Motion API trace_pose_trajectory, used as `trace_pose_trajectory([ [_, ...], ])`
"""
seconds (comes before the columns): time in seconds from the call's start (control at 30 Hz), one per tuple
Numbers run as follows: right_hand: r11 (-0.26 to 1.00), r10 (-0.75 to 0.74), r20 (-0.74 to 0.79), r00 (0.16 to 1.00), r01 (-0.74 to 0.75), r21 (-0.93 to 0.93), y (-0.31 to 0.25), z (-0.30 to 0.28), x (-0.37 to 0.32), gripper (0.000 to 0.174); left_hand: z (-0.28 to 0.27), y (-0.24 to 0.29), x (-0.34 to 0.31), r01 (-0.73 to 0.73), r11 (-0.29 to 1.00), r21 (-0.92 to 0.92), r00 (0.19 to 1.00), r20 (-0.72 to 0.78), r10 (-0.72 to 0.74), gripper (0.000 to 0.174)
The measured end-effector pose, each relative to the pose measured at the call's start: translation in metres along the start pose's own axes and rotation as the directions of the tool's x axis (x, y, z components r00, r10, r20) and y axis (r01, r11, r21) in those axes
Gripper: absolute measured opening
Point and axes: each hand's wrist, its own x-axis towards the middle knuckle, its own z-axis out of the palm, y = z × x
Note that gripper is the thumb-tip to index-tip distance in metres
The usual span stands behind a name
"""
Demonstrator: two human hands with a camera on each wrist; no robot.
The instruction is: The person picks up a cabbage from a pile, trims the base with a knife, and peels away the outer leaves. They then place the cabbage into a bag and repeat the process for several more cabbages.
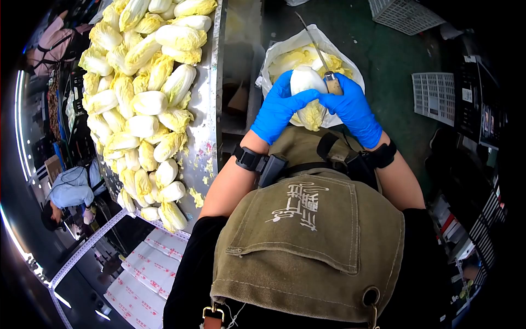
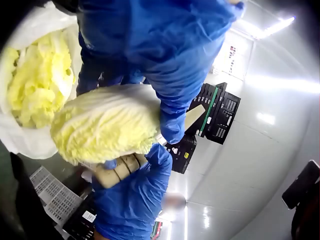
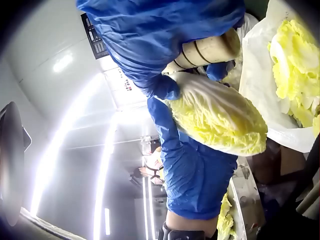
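Note:
Both hands wear blue gloves and meet in front of the apron. My left hand (image 1: 282, 109) grips a small napa cabbage (image 1: 308, 82), its white base turned up and its yellow leafy end down. In my right hand (image 1: 353, 107) is a knife (image 1: 323, 59), fingers curled round its ringed wooden handle (image 2: 120, 171), the thin blade pointing up and away. The right thumb touches the cabbage beside the left thumb, as the right wrist view shows. Right behind the hands stands a white bag (image 1: 350, 55) of loose yellow leaves (image 2: 40, 82).
On the left, a metal table (image 1: 205, 126) carries a large heap of napa cabbages (image 1: 143, 104). Grey plastic crates (image 1: 433, 97) stand on the green floor (image 1: 383, 66) at right. Another person (image 1: 74, 186) is beyond the table, and printed white boxes (image 1: 145, 271) sit at lower left.

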Motion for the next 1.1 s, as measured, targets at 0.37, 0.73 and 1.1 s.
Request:
trace_pose_trajectory([
  [0.37,0.981,0.187,0.168,0.968,-0.176,-0.075,0.013,-0.045,0.023,0.033,-0.06,0.006,-0.008,0.31,0.933,0.18,0.949,0.004,-0.316,0.051],
  [0.73,0.99,-0.014,0.008,1.0,0.013,0.141,-0.007,0.013,0.007,0.035,-0.033,-0.005,-0.004,0.126,0.907,-0.401,0.992,0.046,-0.118,0.051],
  [1.1,0.999,0.041,-0.016,0.999,-0.041,0.015,-0.007,0.016,0.002,0.046,-0.003,-0.003,-0.004,0.026,0.951,-0.308,1.0,0.009,-0.025,0.06],
])
